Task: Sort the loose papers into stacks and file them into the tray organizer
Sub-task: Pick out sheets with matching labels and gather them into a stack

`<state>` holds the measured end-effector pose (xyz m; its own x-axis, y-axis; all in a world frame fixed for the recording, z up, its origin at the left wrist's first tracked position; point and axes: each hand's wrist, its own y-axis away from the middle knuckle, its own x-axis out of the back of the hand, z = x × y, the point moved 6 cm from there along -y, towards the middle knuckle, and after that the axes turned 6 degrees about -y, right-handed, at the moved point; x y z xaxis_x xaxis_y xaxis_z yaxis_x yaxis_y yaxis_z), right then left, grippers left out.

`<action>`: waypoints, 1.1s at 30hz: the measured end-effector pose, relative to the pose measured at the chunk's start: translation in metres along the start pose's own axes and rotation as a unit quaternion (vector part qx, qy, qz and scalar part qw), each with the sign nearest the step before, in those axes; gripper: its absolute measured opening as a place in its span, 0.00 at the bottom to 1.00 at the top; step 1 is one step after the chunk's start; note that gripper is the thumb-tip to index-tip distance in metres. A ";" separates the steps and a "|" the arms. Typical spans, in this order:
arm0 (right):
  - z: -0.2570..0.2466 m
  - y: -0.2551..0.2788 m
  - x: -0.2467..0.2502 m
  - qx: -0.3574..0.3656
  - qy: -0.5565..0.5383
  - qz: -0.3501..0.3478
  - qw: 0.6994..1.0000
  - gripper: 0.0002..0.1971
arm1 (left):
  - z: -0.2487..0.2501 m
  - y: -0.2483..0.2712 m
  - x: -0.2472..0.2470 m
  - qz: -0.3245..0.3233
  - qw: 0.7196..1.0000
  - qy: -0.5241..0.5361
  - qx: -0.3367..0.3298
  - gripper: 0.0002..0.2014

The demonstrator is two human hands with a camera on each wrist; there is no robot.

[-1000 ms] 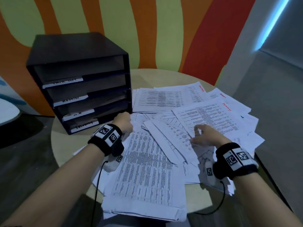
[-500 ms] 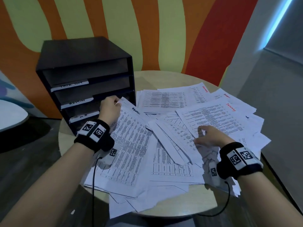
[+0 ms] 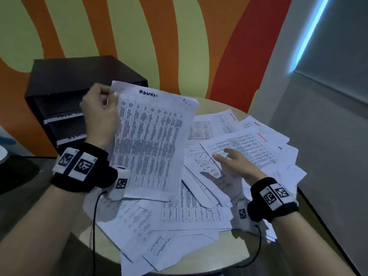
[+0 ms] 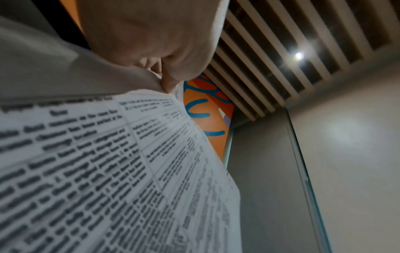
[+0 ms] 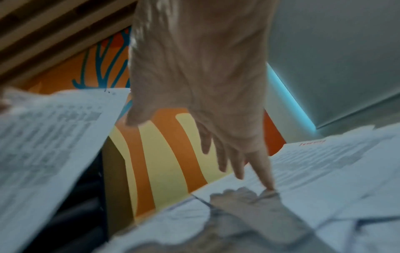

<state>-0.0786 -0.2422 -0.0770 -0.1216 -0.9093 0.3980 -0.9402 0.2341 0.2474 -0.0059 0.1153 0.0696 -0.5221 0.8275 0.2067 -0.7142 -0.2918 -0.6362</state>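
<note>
Lifted off the pile, the sheet [image 3: 151, 140] headed "ADMIN" hangs pinched in the left hand [image 3: 99, 112]; right hand [image 3: 235, 166] fingers lie relaxed.

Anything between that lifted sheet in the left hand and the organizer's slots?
Nothing visible. The left hand pinches the lifted sheet by its top corner, right in front of the tray organizer. Only the hand itself covers part of the slots.

The loose papers [image 3: 199, 214] are thin, matt white printed sheets, some creased. The tray organizer [image 3: 65, 80] looks smooth matt black; the bench [image 3: 219, 253] is pale and smooth.
</note>
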 end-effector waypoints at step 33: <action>0.036 0.023 0.049 -0.136 0.112 0.111 0.978 0.07 | -0.110 0.121 -0.132 -0.416 0.836 -0.102 0.343 0.18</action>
<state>-0.1175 -0.2941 -0.0840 -0.2118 -0.7344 0.6448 -0.7755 0.5278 0.3465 0.0278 0.0234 -0.1159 0.2704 0.8024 0.5320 -0.9322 0.0803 0.3528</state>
